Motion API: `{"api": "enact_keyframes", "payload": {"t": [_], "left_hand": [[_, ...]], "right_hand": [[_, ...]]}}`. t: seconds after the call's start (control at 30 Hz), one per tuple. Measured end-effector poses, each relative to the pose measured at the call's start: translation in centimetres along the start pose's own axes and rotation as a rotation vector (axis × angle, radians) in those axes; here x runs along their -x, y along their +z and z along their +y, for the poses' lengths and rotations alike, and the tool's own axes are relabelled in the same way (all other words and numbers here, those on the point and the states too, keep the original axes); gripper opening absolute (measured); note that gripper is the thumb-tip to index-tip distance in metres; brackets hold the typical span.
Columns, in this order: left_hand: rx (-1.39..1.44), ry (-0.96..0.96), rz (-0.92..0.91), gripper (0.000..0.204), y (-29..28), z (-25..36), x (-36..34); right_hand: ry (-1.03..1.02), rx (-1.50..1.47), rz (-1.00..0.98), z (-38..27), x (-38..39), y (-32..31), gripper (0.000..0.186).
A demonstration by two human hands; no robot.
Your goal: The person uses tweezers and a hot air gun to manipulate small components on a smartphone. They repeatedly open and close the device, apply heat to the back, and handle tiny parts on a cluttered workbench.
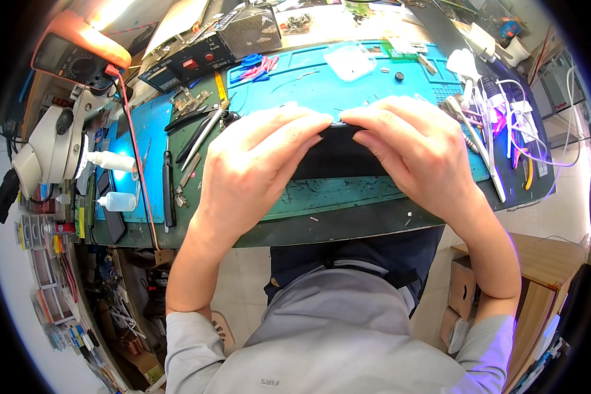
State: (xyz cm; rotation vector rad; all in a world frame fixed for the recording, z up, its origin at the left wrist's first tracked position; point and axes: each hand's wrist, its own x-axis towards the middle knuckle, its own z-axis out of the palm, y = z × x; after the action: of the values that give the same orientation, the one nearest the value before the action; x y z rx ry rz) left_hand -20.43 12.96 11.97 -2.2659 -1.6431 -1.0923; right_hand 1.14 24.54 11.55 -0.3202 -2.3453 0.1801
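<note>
A flat dark object (335, 157), probably a device, lies between my hands over the light-blue silicone mat (289, 85) at the centre of the bench. My left hand (262, 157) is closed on its far edge from the left, fingertips near the top middle and thumb just below them. My right hand (414, 154) grips the same edge from the right, fingers bent toward my left fingertips with the thumb underneath. The fingers hide much of that edge, and I cannot make out what exactly the object is.
An orange multimeter (79, 56), a microscope (52, 148) and small bottles (118, 207) are at left, beside several tools (194, 144). A black metal unit (187, 69) and a clear box (348, 62) stand behind. Cables (532, 131) and tools crowd the right. A wooden cabinet (558, 262) stands lower right.
</note>
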Motion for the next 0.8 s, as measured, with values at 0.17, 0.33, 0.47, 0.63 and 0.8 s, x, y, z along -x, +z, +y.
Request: {"api": "enact_keyframes", "payload": {"t": [0.17, 0.33, 0.47, 0.63, 0.8], "left_hand": [[-0.001, 0.014, -0.026, 0.025, -0.3, -0.1, -0.2], [0.012, 0.027, -0.054, 0.024, -0.7, -0.4, -0.4], [0.037, -0.001, -0.107, 0.022, -0.9, -0.6, -0.9], [0.021, 0.006, -0.136, 0.023, -1.1, -0.4, -1.1], [-0.015, 0.092, -0.089, 0.024, -0.8, -1.0, -0.8]], "right_hand": [[-0.007, 0.008, -0.003, 0.0, 0.1, 0.0, 0.022], [-0.021, 0.008, 0.010, 0.1, 0.1, 0.1, 0.023], [-0.009, 0.020, 0.007, 0.2, 0.1, 0.2, 0.022], [0.007, 0.020, -0.002, 0.3, 0.2, 0.3, 0.021], [0.027, 0.017, -0.039, -0.1, 0.1, -0.1, 0.025]]}}
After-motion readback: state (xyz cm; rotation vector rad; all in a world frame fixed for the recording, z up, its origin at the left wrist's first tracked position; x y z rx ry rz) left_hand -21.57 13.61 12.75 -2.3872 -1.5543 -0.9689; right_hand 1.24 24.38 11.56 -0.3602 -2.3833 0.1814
